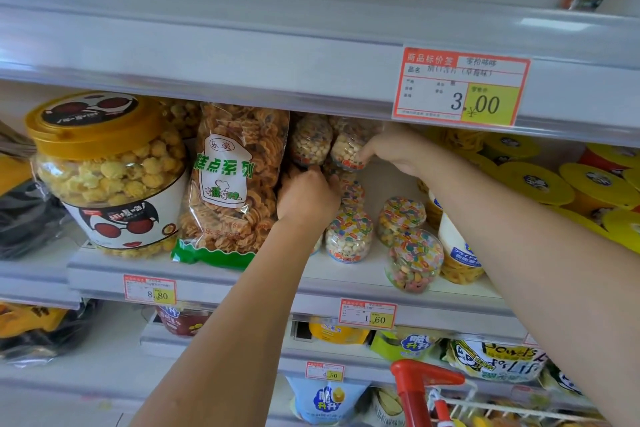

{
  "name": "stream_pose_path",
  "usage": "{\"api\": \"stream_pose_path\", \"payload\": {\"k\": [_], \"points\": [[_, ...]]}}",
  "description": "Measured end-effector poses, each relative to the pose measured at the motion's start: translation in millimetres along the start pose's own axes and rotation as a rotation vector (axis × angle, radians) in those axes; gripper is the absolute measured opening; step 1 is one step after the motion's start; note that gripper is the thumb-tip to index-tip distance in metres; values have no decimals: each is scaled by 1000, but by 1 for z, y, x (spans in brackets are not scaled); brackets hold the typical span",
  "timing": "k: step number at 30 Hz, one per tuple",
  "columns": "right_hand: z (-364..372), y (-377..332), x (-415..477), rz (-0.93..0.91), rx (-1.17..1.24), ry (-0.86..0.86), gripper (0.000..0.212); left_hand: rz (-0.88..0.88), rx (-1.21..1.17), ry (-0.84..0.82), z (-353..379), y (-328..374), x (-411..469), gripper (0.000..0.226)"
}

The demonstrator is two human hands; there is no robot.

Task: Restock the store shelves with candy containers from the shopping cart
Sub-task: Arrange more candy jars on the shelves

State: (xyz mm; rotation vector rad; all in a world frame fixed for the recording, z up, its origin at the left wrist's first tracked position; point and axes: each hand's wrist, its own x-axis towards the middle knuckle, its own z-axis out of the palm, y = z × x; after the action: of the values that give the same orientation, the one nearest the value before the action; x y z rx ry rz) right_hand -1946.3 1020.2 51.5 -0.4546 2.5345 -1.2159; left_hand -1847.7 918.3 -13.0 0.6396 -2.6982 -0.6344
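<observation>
The upper candy container (347, 149) is being pinched by the right hand (393, 153), just right of the snack bag (235, 177), probably so that it is being settled on the stack (351, 191) without rolling off. The left hand (306, 199) is being pressed against that stack beside the bag, seemingly to steady it, though whether anything is being grasped cannot be told. Further right of the bag, more candy containers (401, 218) are being kept on the shelf (349, 276), and the shopping cart (426, 380) is being parked below-right, likely for short reaches.

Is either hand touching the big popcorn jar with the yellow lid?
No, the popcorn jar stands apart at left; the left hand and right hand are at the small candy jars.
</observation>
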Motion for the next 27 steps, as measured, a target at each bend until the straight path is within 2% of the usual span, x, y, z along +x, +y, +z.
{"api": "stream_pose_path", "payload": {"k": [3, 6, 11, 15, 17, 19, 27], "points": [[8, 2, 0, -24, 167, 83, 61, 6, -27, 30, 2, -1, 3, 38], [17, 4, 2, -91, 213, 131, 73, -25, -133, 88, 2, -1, 4, 39], [27, 7, 0, -81, 306, 116, 63, -135, -264, 155, -5, 5, 2, 45], [36, 5, -16, 32, 298, 96, 59, -169, -261, 41, -7, 5, 8, 36], [38, 5, -22, 37, 259, 70, 44, -184, -274, 2, -9, 4, 13, 24], [40, 5, -25, 21, 246, 75, 33, -204, -299, 6, -12, 5, 15, 30], [38, 3, -30, 27, 214, 94, 34, -175, -341, 40, -10, 3, 12, 39]]}}
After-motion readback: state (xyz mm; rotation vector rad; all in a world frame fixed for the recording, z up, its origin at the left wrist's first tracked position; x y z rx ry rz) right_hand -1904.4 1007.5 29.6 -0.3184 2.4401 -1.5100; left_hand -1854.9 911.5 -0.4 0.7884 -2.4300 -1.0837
